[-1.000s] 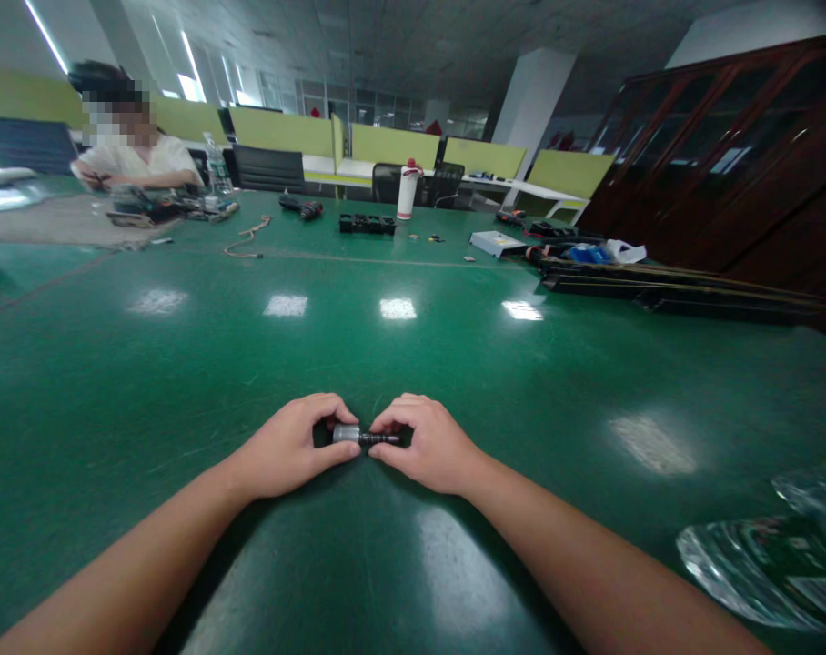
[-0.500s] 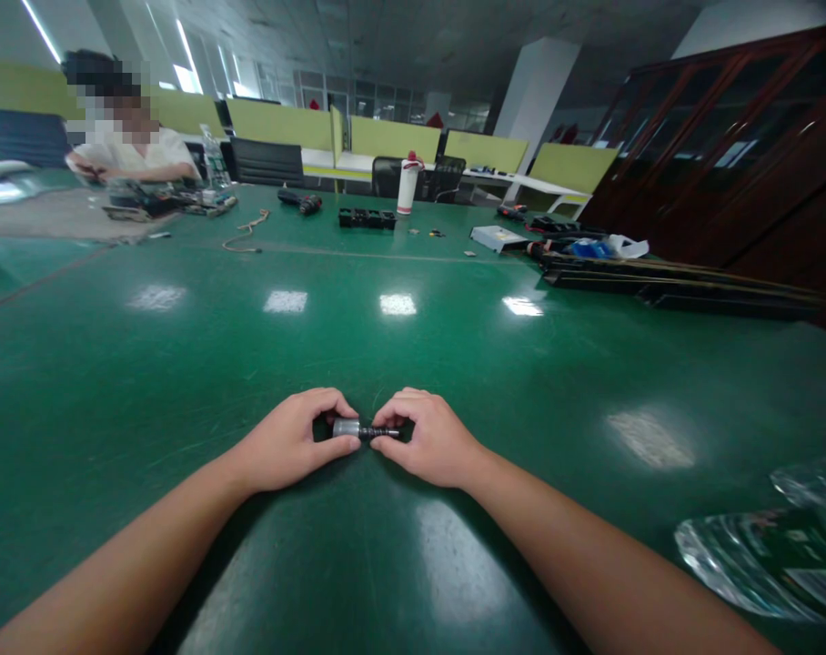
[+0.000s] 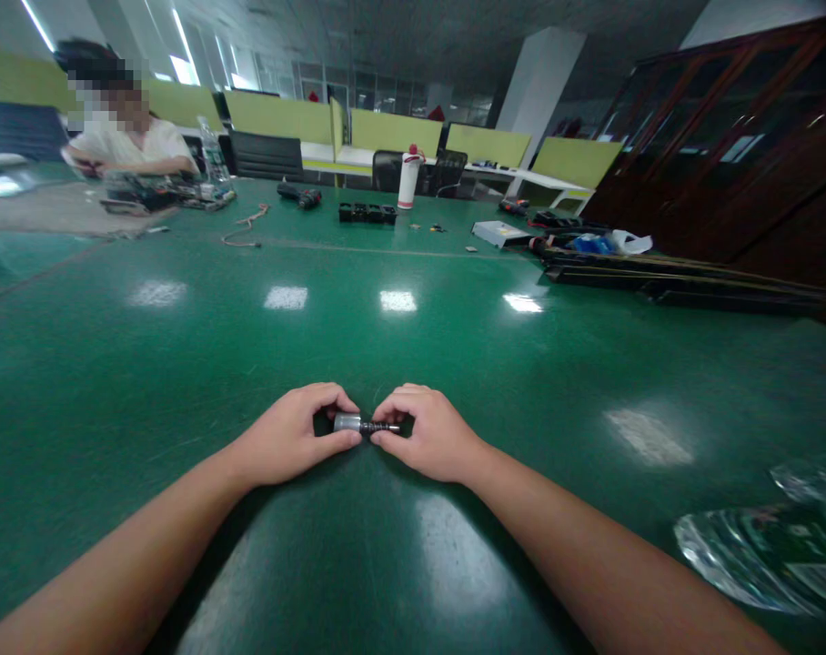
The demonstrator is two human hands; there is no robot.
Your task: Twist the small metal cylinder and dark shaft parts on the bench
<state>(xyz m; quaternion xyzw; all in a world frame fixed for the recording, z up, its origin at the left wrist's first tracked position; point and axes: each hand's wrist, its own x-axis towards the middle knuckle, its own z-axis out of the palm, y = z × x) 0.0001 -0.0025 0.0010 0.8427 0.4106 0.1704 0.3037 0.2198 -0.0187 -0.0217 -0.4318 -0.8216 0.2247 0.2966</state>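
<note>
Silver at its thick end and dark along its thin shaft, a small metal part lies directly between the hands over the green table, its long axis running left to right. Left hand pinches the thick end between thumb and fingers, while the right hand grips the shaft, whose tip points toward the right palm; neither hand is clearly nearer, since both touch it.
</note>
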